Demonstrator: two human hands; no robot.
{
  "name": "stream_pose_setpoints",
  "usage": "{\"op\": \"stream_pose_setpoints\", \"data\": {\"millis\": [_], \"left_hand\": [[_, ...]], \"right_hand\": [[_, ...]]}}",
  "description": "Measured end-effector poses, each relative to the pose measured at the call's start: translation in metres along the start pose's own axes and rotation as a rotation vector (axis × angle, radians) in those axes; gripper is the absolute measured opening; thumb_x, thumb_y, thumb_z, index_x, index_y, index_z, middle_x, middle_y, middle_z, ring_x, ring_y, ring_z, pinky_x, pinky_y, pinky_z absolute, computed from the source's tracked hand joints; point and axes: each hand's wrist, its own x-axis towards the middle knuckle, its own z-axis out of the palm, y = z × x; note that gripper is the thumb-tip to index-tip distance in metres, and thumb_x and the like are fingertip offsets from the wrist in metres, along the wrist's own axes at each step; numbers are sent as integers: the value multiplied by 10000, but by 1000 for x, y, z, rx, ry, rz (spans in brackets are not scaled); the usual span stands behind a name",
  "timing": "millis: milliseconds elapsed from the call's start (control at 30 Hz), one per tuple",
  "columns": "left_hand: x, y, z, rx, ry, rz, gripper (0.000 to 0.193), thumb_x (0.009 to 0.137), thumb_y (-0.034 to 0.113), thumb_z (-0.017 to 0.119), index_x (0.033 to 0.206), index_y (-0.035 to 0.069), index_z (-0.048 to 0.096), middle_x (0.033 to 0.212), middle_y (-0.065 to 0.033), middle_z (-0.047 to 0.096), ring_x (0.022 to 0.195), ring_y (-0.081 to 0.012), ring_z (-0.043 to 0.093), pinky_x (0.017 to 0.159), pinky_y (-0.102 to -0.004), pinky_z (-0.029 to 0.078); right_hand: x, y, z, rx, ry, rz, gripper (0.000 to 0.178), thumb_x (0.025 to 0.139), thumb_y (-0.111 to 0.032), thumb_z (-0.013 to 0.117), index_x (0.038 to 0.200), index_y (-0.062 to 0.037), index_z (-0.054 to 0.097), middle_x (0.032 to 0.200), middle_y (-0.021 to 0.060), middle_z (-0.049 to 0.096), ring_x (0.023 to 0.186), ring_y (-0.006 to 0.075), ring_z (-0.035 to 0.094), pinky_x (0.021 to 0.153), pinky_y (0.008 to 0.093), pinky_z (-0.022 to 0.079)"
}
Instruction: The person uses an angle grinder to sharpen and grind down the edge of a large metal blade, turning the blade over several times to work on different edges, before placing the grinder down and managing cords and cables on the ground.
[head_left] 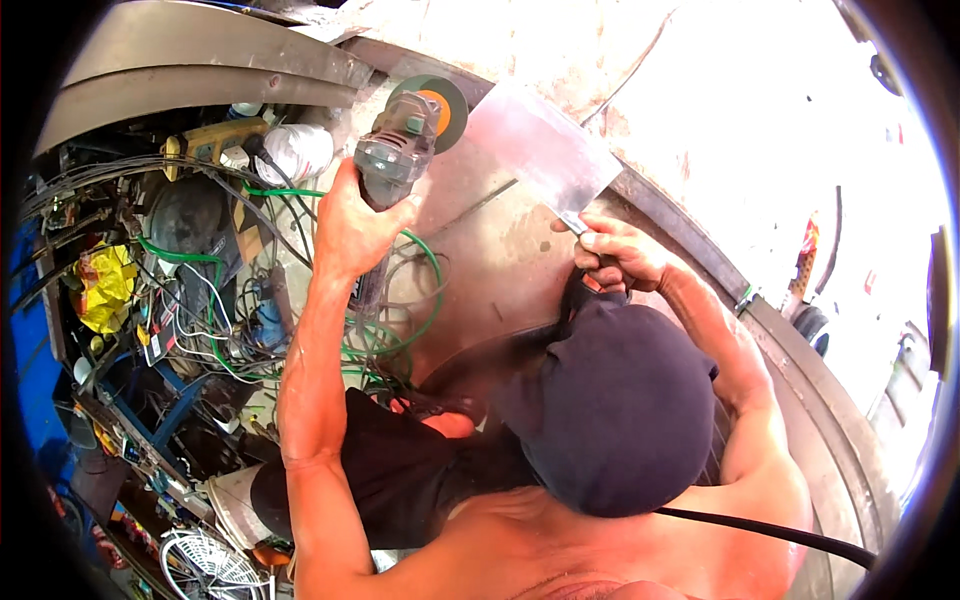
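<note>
My left hand (358, 218) is wrapped around the body of an angle grinder (392, 150), raised in the upper middle. Its round disc, grey-green with an orange centre (440, 108), faces up and right; whether it spins I cannot tell. To the right, my right hand (622, 250) is closed, pinching a small flat grey metal piece (572, 222) between thumb and fingers. That piece points toward the near corner of a pale, flat rectangular sheet (545, 145); whether they touch is unclear. Grinder and metal piece are well apart.
Tangled green hose (435, 290) and dark cables (110, 172) run along the left, over cluttered tools and a yellow wrapper (105, 288). A long metal edge (690, 235) crosses beyond my right hand. Dark cloth (620, 410) covers my bent knee near my right forearm.
</note>
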Motion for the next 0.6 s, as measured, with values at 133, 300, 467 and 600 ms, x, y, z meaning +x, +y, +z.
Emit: {"op": "stream_pose_setpoints", "data": {"millis": [133, 300, 467, 600], "left_hand": [[-3, 5, 0, -6, 6, 10, 590, 755, 212, 839, 1262, -5, 629, 1142, -144, 717, 1030, -243, 687, 940, -388, 535], [-5, -1, -2, -3, 17, 6, 600, 759, 219, 845, 1261, -19, 619, 1137, -150, 719, 1030, -248, 691, 936, -386, 537], [-7, 0, -3, 35, 9, -16, 612, 763, 226, 853, 1271, -17, 613, 1140, -154, 723, 1032, -248, 694, 934, -386, 539], [-8, 4, 1, 33, 13, -13, 624, 766, 231, 859, 1281, -12, 605, 1151, -157, 719, 1037, -250, 693, 942, -391, 537]], "right_hand": [[-4, 0, -2, -257, 47, -37, 518, 1049, -154, 556, 1548, -82, 440, 776, -29, 446, 574, 65, 449, 489, 226, 372], [-24, -37, -10, -546, 69, 8, 394, 958, -107, 608, 1342, -48, 541, 742, -60, 428, 564, 67, 502, 477, 236, 406], [-39, -56, -26, -661, 212, 61, 534, 941, -209, 672, 1429, -20, 566, 884, -15, 578, 662, 73, 592, 542, 231, 481], [-62, -49, -71, -317, 272, -199, 725, 918, -293, 736, 1523, 9, 476, 1231, 80, 655, 928, 144, 690, 713, 245, 568]]}}
